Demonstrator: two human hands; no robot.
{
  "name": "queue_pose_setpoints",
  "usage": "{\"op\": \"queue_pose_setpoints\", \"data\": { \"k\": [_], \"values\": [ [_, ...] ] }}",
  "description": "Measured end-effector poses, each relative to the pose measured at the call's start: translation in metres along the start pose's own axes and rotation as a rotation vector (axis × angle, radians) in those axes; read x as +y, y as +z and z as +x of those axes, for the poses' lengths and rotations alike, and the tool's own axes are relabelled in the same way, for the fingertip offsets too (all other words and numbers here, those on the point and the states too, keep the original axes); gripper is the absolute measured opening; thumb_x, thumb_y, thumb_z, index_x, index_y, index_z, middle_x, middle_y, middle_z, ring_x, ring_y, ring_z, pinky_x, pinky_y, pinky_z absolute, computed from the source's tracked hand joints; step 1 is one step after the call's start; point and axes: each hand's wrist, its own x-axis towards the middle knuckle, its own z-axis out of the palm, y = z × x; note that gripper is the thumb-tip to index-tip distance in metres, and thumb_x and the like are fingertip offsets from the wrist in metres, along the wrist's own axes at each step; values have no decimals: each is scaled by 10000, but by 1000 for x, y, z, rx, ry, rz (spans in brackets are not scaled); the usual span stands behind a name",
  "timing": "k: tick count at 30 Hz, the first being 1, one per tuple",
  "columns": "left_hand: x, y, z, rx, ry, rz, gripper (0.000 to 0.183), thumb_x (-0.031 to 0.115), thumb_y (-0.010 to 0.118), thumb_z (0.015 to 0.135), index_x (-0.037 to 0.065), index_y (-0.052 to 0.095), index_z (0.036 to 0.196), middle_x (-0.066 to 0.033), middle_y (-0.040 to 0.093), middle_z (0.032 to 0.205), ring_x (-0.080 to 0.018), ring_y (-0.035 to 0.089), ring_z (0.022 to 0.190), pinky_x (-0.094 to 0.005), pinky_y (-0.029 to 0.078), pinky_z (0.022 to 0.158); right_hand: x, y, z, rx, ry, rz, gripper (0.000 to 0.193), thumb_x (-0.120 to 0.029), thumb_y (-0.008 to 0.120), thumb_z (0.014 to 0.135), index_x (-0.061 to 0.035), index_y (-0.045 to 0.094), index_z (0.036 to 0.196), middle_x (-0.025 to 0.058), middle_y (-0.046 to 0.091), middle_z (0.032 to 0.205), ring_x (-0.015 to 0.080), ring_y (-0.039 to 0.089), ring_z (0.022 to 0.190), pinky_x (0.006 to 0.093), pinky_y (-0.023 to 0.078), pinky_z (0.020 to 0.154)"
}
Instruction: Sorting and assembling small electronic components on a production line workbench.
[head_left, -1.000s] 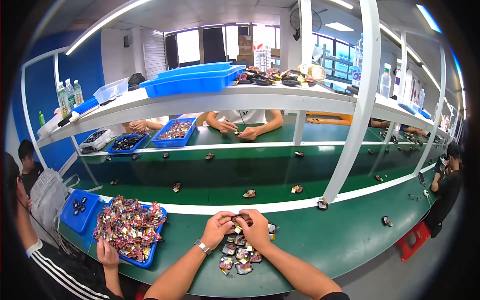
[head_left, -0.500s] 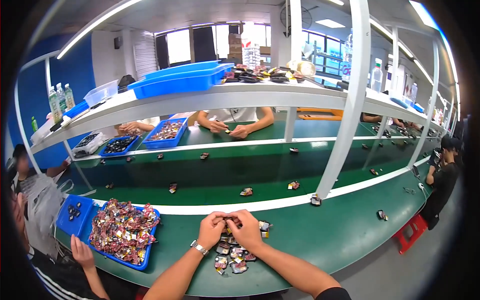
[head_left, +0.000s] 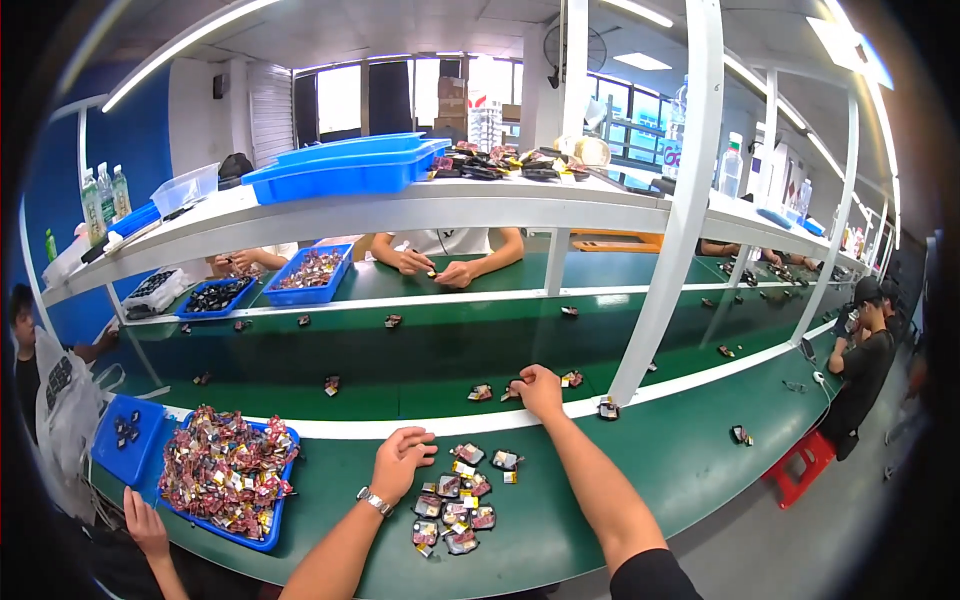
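Observation:
My right hand (head_left: 540, 392) reaches over the white rail to the conveyor belt (head_left: 440, 402), its fingertips pinched on a small electronic module (head_left: 511, 391) at belt level. Whether the fingers still grip it firmly is hard to see. Beside it on the belt lies another such module (head_left: 480, 393). My left hand (head_left: 403, 458), with a metal watch at the wrist, hovers over the green bench, fingers loosely stretched and nothing in them. Between my forearms lies a cluster of small modules (head_left: 455, 512), dark-edged with silver, red and yellow parts.
At left, a blue tray (head_left: 268, 541) heaped with red and silver modules adjoins a smaller blue tray (head_left: 120, 462). A neighbour's hand (head_left: 148, 525) is near it. A white post (head_left: 668, 255) rises right of my hand. Across the belt, another person's hands (head_left: 440, 268) work.
My hands, together over the cluster before, are now apart. The right one has gone forward to the belt with a module; the left has drawn back leftward, uncovering the cluster.

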Motion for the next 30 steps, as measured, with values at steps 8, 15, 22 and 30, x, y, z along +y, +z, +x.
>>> {"op": "queue_pose_setpoints", "data": {
  "k": [8, 15, 22, 30],
  "values": [
    [0, -5, -1, -17, 14, 32, 265, 4, 509, 917, -61, 506, 1173, -195, 630, 1151, -235, 660, 969, -316, 562, 801, 25, -60, 20, 19, 269, -635, 427, -217, 674, 796, 7, 543, 1135, 204, 556, 1151, 365, 519, 1078, 452, 432, 934],
    [2, -1, 0, -14, 5, 47, 235, 8, 518, 916, -59, 522, 1141, -196, 654, 1078, -225, 674, 901, -307, 558, 771, 69, -55, 34, -97, 90, -675, 441, -246, 780, 761, -1, 550, 1046, 196, 629, 1038, 374, 587, 1017, 449, 470, 901],
    [-3, -5, 1, -25, 13, 20, 226, 5, 516, 920, -56, 526, 1137, -184, 670, 1028, -209, 676, 855, -297, 557, 748, 64, -77, 38, -121, 123, -614, 416, -260, 807, 722, -12, 580, 967, 199, 667, 956, 368, 634, 965, 449, 498, 853],
    [-2, -7, -1, -52, 13, -5, 234, 5, 512, 921, -61, 526, 1146, -183, 668, 1037, -202, 675, 852, -291, 557, 744, 9, -85, 2, -311, -172, -31, 554, -158, 823, 707, 4, 600, 1188, 127, 696, 938, 209, 676, 823, 322, 535, 795]
  ]
}}
